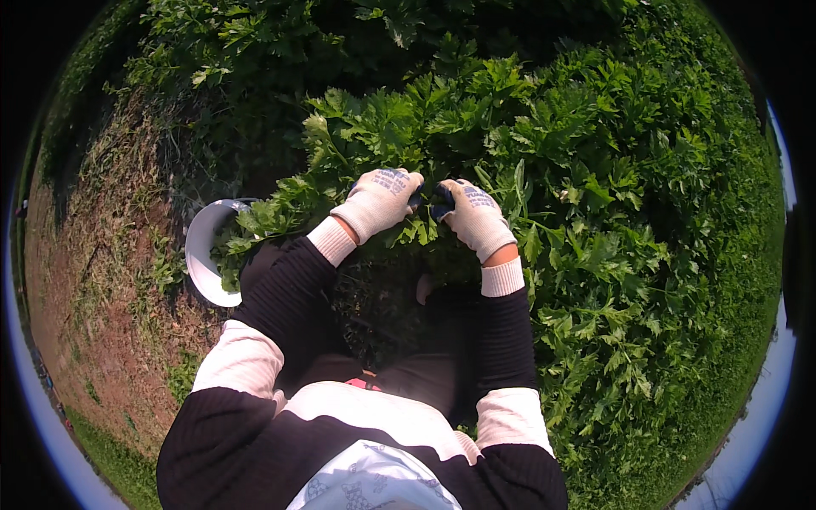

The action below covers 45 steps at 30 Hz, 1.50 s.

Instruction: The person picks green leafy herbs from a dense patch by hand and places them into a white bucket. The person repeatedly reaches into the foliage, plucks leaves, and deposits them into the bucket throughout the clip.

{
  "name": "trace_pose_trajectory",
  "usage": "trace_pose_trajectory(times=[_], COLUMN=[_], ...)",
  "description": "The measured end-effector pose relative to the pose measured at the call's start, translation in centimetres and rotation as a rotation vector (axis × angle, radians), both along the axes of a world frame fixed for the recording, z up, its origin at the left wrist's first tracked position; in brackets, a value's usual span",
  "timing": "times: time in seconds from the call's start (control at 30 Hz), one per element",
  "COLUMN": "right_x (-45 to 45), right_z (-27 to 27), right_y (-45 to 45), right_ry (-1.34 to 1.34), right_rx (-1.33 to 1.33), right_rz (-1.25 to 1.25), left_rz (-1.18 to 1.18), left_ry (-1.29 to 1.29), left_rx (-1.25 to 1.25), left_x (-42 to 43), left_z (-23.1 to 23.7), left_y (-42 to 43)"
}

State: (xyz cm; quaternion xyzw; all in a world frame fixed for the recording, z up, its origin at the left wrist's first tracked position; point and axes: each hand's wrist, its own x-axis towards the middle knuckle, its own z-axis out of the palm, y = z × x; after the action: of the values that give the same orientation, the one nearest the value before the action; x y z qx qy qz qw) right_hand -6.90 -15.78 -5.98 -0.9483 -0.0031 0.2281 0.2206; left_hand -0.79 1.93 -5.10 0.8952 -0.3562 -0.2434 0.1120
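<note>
Leafy green plants that look like celery (395,127) fill the ground before me. My left hand (382,201), in a cream knit glove with dark blue fingertips, is curled among the leaves; what lies under its fingers is hidden. Close to its right, my right hand (472,213), gloved alike, has its thumb and fingers bent towards the left one. A small leafy sprig (417,231) hangs between and below the hands. Whether either hand grips a stem cannot be made out. A white bucket (207,261) with leaves at its mouth is left of my left forearm.
Dense leafy plants (637,210) stretch along the whole right side and across the top. Bare brown soil with dry plant litter (115,255) lies to the left. My legs are in shadow below the hands, around a dark patch of ground.
</note>
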Motion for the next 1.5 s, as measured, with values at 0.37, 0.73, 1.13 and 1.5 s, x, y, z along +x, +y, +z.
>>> trace_pose_trajectory(times=[0.37, 0.73, 1.13, 1.5], right_x=[-0.2, 0.1, -0.6, 0.7], right_z=[-0.3, 0.2, -0.4, -1.3], right_y=[0.2, 0.0, -2.3, -4.2], right_ry=[-0.067, 0.015, 0.030, -0.073], right_rx=[0.043, 0.103, 0.391, 0.809], right_rz=[-0.055, -0.004, -0.024, -0.661], left_rz=[0.506, 1.251, 0.303, -0.372], left_ry=[0.057, -0.232, -0.268, -0.076], left_rx=[-0.656, 0.190, -0.809, 0.020], left_x=[0.8, -7.4, -3.4, -6.3], left_z=[5.2, -3.9, 8.2, -1.7], left_y=[6.0, 37.4, 9.9, -0.4])
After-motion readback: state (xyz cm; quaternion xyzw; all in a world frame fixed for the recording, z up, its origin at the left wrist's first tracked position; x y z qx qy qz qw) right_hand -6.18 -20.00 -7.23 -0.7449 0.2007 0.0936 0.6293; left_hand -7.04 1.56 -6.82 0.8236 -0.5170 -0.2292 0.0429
